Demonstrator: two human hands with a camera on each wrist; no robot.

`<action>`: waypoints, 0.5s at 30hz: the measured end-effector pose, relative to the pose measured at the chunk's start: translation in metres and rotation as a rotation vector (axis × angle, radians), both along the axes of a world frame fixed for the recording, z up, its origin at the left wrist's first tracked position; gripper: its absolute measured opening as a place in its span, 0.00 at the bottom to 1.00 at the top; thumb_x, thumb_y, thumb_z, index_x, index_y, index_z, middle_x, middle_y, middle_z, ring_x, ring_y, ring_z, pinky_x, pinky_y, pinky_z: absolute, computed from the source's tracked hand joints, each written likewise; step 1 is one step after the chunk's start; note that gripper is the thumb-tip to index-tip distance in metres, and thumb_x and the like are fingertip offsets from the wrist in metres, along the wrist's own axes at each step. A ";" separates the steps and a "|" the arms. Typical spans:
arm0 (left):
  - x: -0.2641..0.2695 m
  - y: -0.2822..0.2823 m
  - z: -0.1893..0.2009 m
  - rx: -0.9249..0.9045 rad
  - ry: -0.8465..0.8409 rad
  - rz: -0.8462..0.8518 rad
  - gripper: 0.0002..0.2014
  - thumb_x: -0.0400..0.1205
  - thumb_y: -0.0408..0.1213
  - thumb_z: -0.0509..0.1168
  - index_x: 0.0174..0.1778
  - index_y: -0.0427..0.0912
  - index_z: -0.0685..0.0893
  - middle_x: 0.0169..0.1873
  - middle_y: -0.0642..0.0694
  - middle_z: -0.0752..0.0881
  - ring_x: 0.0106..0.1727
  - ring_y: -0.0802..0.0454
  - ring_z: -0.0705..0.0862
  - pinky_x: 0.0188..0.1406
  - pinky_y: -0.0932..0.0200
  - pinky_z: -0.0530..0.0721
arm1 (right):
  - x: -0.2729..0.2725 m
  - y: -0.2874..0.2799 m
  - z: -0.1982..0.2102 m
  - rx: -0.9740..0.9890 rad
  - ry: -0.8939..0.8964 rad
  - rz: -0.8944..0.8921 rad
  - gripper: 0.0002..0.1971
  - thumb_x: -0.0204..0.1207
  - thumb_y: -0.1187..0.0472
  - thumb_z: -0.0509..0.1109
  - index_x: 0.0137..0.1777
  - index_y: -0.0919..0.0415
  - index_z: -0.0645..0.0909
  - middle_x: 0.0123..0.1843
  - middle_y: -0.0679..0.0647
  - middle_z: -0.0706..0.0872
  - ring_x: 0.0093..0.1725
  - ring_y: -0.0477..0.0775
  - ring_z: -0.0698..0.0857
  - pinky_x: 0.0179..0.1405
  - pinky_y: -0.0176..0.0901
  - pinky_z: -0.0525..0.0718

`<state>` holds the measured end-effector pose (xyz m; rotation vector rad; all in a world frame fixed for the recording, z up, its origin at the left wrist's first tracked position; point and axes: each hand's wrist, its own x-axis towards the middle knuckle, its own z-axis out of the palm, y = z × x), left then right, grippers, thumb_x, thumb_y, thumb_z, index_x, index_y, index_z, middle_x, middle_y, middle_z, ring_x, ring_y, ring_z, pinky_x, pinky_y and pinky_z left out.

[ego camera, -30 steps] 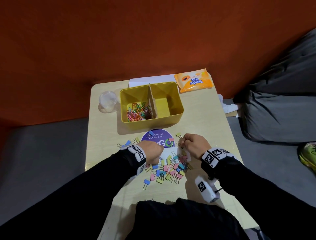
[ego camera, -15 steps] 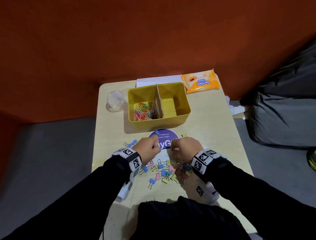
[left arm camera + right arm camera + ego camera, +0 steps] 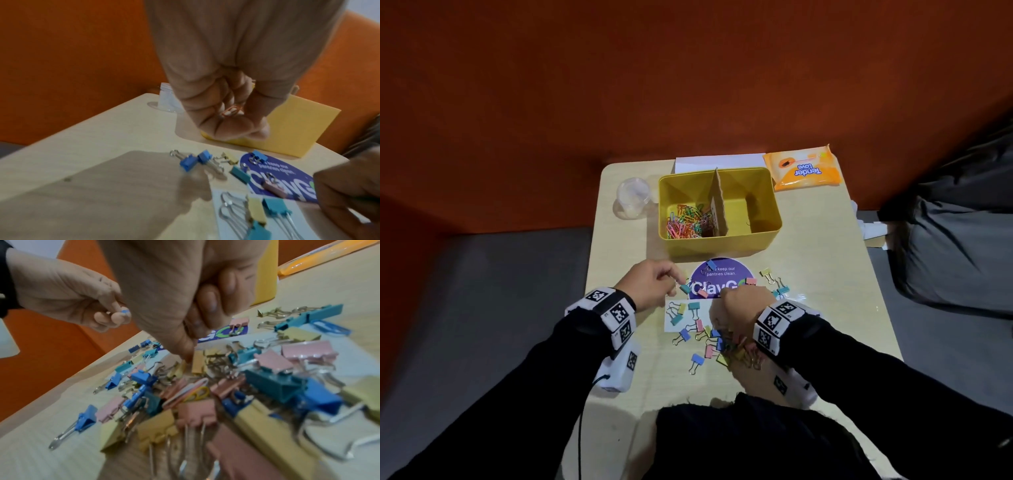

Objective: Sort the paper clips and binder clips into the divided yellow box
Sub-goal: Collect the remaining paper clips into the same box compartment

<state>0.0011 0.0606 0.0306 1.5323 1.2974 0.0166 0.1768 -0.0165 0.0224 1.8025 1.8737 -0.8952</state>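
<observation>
The yellow box (image 3: 763, 240) stands at the table's far middle, split by a cardboard divider (image 3: 717, 205). Coloured paper clips (image 3: 688, 222) fill its left half. Binder clips (image 3: 705, 337) lie scattered near me, with a few paper clips (image 3: 191, 391) among them. My left hand (image 3: 654, 284) hovers left of the pile, fingers curled round paper clips (image 3: 231, 112). My right hand (image 3: 736, 308) is curled over the pile, its fingertips (image 3: 189, 356) down beside a yellow binder clip. What it holds is hidden.
A purple round sticker (image 3: 722, 274) and a white card (image 3: 671, 325) lie under the clips. A clear plastic cup (image 3: 633, 198) stands left of the box, an orange tissue pack (image 3: 804, 169) at the back right. Grey fabric (image 3: 945, 257) lies beyond the table's right edge.
My left hand has lifted off the pile and moved left. My right hand has come in from the right side to the middle of the pile. The head view has shifted.
</observation>
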 end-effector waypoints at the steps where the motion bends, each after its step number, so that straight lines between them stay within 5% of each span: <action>1: -0.001 0.002 0.005 0.015 0.001 -0.016 0.14 0.83 0.26 0.57 0.40 0.43 0.86 0.33 0.42 0.85 0.29 0.54 0.79 0.28 0.63 0.77 | 0.002 -0.001 -0.002 0.002 0.016 -0.016 0.16 0.77 0.61 0.62 0.62 0.66 0.74 0.55 0.62 0.85 0.54 0.64 0.83 0.49 0.50 0.80; 4: 0.004 0.007 0.021 0.115 -0.059 -0.048 0.15 0.82 0.28 0.59 0.34 0.42 0.85 0.29 0.50 0.82 0.30 0.53 0.78 0.35 0.60 0.77 | 0.007 0.000 -0.002 0.049 0.047 -0.080 0.15 0.77 0.61 0.64 0.60 0.65 0.70 0.51 0.61 0.84 0.50 0.63 0.82 0.41 0.46 0.75; 8: 0.021 0.016 0.037 0.170 -0.147 0.046 0.12 0.82 0.29 0.58 0.37 0.39 0.85 0.28 0.49 0.80 0.22 0.63 0.74 0.23 0.71 0.71 | 0.013 0.012 0.013 0.167 0.219 -0.191 0.09 0.76 0.73 0.58 0.54 0.62 0.69 0.45 0.60 0.79 0.45 0.60 0.78 0.41 0.47 0.71; 10: 0.029 0.024 0.041 0.178 -0.179 0.114 0.13 0.83 0.30 0.58 0.37 0.42 0.86 0.28 0.50 0.81 0.23 0.60 0.73 0.22 0.67 0.71 | 0.014 0.021 0.026 0.218 0.331 -0.237 0.11 0.74 0.76 0.55 0.49 0.60 0.67 0.43 0.58 0.76 0.44 0.58 0.76 0.41 0.47 0.70; 13: 0.038 0.034 0.044 0.141 -0.209 0.235 0.12 0.85 0.29 0.56 0.46 0.39 0.85 0.33 0.47 0.82 0.29 0.56 0.76 0.26 0.65 0.77 | 0.012 0.037 0.046 0.281 0.452 -0.312 0.13 0.73 0.79 0.54 0.47 0.60 0.68 0.39 0.53 0.74 0.40 0.53 0.74 0.35 0.41 0.70; 15: 0.043 0.038 0.044 0.082 -0.228 0.316 0.11 0.86 0.28 0.56 0.55 0.33 0.84 0.36 0.45 0.82 0.32 0.55 0.79 0.30 0.64 0.82 | 0.010 0.049 0.054 0.302 0.514 -0.354 0.13 0.73 0.78 0.53 0.47 0.59 0.68 0.42 0.55 0.77 0.44 0.56 0.77 0.41 0.45 0.76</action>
